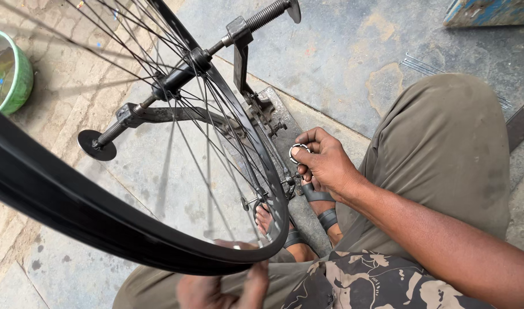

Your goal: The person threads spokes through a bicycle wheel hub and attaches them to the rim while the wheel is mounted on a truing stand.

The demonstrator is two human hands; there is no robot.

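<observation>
A black spoked bicycle wheel (159,189) stands upright in a metal truing stand, its rim touching the left grip (227,286). A small round spoke key (298,152) sits pinched in the right grip (325,163).

Directly ahead of the right hand's fingers (308,150), the black bicycle wheel rim (159,243) and its thin steel spokes (210,143) block passage; gaps between spokes are narrow. Just beyond the fingers, the dark metal truing stand (159,114) with its upright arm and threaded axle screws closes off the space near the hub. Below the fingers, a sandalled foot (322,209) and the stand's flat base plate (285,123) occupy the floor. To the right of the fingers, the khaki-trousered knee (445,149) rises as a barrier. Open grey concrete floor (353,51) lies above and behind the fingers. The left hand's fingers (256,283) touch the rim's lower edge, with free floor to their left.
</observation>
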